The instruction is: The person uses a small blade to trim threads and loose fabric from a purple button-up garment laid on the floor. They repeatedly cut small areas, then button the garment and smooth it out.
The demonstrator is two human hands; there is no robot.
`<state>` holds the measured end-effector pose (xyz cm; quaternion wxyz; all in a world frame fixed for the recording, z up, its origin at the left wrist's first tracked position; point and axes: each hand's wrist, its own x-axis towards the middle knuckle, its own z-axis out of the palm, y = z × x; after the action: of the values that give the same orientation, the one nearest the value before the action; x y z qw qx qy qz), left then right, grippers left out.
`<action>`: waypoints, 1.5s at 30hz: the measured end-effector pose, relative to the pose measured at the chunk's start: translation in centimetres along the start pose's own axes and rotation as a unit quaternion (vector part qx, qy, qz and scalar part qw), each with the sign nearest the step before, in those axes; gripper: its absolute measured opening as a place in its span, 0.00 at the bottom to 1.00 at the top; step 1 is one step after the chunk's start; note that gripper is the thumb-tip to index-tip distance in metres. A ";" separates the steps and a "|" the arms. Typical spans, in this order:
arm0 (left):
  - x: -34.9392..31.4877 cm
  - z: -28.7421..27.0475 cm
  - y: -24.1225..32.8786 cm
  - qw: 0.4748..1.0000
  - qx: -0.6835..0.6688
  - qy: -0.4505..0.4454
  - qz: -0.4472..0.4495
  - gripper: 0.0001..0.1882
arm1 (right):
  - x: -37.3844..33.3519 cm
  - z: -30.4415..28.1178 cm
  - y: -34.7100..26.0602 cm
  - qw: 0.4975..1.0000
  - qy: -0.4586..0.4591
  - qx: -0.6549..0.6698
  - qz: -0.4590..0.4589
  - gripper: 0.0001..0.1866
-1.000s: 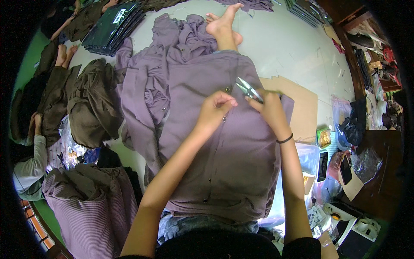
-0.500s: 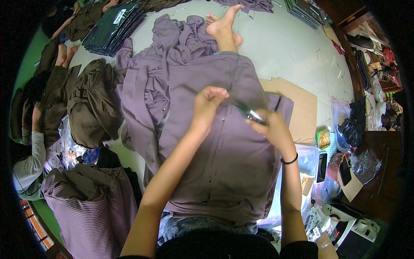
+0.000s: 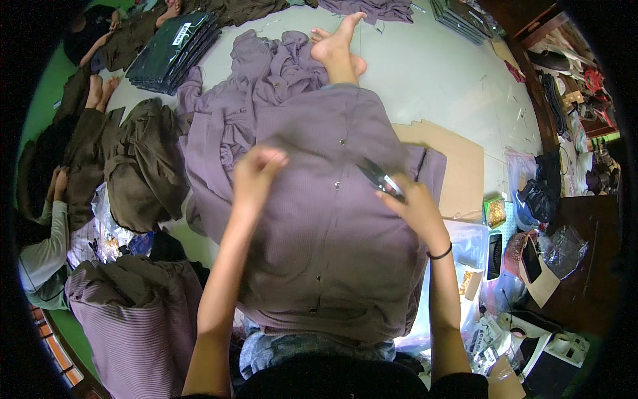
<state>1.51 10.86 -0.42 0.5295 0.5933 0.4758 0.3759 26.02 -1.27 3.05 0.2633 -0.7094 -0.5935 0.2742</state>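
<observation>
Left hand (image 3: 256,178) moved left, away from the button row (image 3: 337,185); blur hid its grip, couldn't tell. Right hand (image 3: 417,209) stayed clamped on snips (image 3: 381,177) over mauve garment (image 3: 286,233).

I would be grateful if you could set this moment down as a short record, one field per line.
Garment: mauve ribbed garment spread across the person's lap, small shiny fasteners in a line down it
Right hand: holding small snips above the garment
Left hand: over the garment, blurred; whether it holds anything cannot be told
Right side: flat brown cardboard
Left side: bunched dark brown garment
Upper left: stack of dark packages
</observation>
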 end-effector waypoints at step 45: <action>-2.0 10.7 1.7 0.946 -0.286 -0.071 -0.138 0.11 | -15.0 -1.5 -2.2 0.899 -0.430 0.082 0.027 0.15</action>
<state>11.40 6.09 -0.34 0.7558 0.3709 0.3867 0.3765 23.41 -15.81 6.81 0.0324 -0.5137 -0.6052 0.6073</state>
